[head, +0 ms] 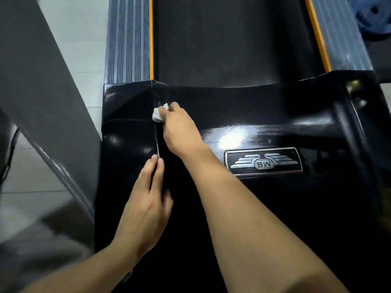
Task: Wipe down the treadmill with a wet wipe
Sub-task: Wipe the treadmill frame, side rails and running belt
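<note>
Nearest, two bare forearms reach in from the bottom edge over the glossy black motor cover (pixel 254 115) of the treadmill (pixel 232 39). The left hand (pixel 146 204) lies flat on the cover at its near left part, fingers straight and close together, pointing away along a raised seam (pixel 157 144) that runs near to far; the fingertips touch the seam's near end, and the hand holds nothing.

Farther along the same seam, the right hand (pixel 179 127) has its fingers curled round a crumpled white wet wipe (pixel 159 113) and presses it onto the cover, right on the seam line. Only part of the wipe shows past the fingers at the hand's far left side.

To the right of the right forearm, a silver-rimmed badge (pixel 263 162) with wings and the letters SW sits on the cover, with a bright reflection just beyond it.

Beyond the cover, the dark running belt (pixel 228 43) stretches away, edged on both sides by orange strips (pixel 151 39) and ribbed grey side rails (pixel 127 43).

On the left, a grey upright post (pixel 42 92) slants across pale floor tiles (pixel 84 28). At the far right corner lies something blue (pixel 376 15), too blurred to tell.
</note>
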Motion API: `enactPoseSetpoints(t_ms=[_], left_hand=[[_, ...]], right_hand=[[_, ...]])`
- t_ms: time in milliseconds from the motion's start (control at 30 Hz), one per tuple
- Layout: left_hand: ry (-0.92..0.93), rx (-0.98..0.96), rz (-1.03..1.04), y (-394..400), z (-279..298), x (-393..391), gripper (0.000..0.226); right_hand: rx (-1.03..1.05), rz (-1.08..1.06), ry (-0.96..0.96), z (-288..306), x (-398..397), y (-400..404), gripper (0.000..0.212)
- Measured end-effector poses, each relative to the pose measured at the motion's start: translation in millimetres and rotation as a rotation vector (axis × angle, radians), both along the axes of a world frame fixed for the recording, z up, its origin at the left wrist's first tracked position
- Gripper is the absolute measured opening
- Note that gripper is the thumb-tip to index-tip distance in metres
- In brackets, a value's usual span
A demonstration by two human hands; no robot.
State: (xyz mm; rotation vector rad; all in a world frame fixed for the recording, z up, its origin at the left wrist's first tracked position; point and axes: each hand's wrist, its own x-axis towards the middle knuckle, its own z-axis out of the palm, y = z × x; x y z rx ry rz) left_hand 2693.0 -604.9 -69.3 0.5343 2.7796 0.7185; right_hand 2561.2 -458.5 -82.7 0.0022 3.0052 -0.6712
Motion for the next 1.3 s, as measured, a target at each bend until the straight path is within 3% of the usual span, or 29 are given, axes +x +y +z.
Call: enactPoseSetpoints(t_ms=[67,167,333,433,567,800,933,1167,1300], left_hand=[[0.072,-0.138,-0.085,-5.4,-3.8,8.7,0.065],[0.106,-0.283,-0.122,-1.9,-5.3,14.0,0.061],[0.107,-0.314,-0.101,1.6,-3.1,18.5,0.059],[0.087,-0.298,-0.096,2.6,0.0,17.8,0.058],[0.011,-0.195,-0.085,-3.2,6.1,13.9,0.061],[-0.195,-0.066,-0.042,-28.0,13.5,0.9,0.078],[-0.259,-0.054,-0.014,-31.7,13.2,0.5,0.083],[-0.321,-0.018,0.013,-30.7,13.6,-0.5,0.081],[-0.338,-0.036,-0.062,-34.7,18.3,-1.6,0.086]], right_hand=[[0.058,0.002,0.055,-1.6,17.1,21.3,0.032],[0.088,-0.164,0.075,-9.2,47.5,91.0,0.026],[0.300,-0.534,0.008,-5.3,115.8,267.8,0.033],[0.370,-0.656,-0.059,4.8,145.4,309.6,0.037],[0.244,-0.688,-0.016,-4.0,122.3,232.0,0.027],[-0.067,-0.198,0.152,-7.0,73.2,-6.9,0.028],[-0.151,-0.064,0.086,-2.9,67.1,-4.7,0.039],[-0.095,-0.154,0.077,-15.0,-27.6,-5.3,0.034],[-0.113,-0.160,0.109,-2.3,34.1,-15.2,0.034]])
